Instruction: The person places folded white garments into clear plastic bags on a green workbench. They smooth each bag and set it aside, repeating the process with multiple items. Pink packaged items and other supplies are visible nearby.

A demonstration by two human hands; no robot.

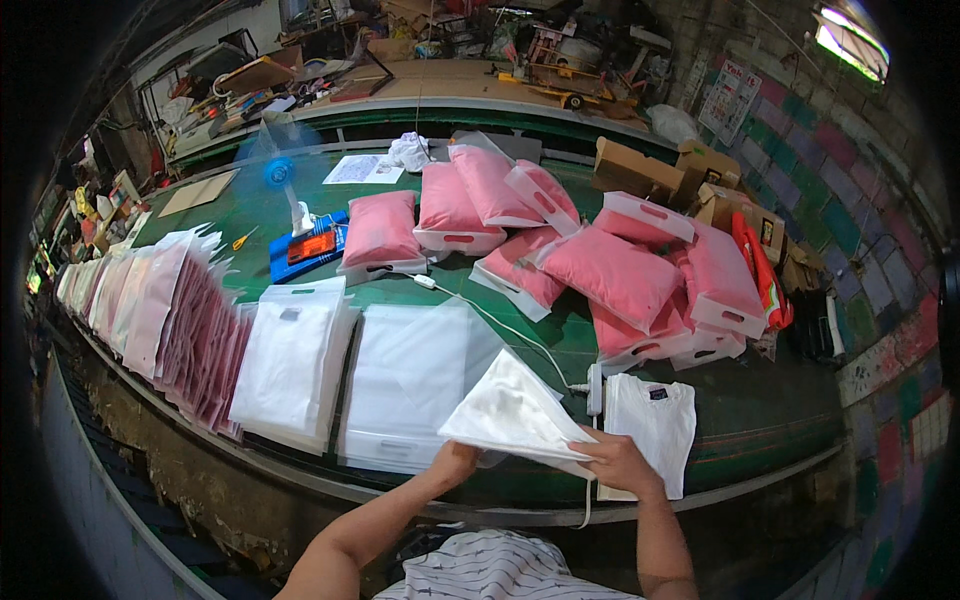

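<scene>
Across the middle of the workshop stretches a long green worktable (770, 420). On its far right half lies a heap of pink-filled translucent handle bags (610, 275), some overlapping. Along the left edge runs a leaning row of upright packed bags (165, 300), many with pink contents. Nearer the middle, a stack of bags with white contents (285, 340) lies just beside a stack of flat translucent bags (405, 375). A folded white cloth (515, 405) is held above the table's near edge, between those flat bags and a folded white T-shirt (650, 425). Behind the stacks stands a blue desk fan (280, 172). The left hand (455, 463) is closed on the cloth's lower left corner; the right hand (618, 463) grips its right end. A white power strip (595, 390) sits beside the T-shirt; yellow-handled scissors (243, 238) lie farther left.
</scene>
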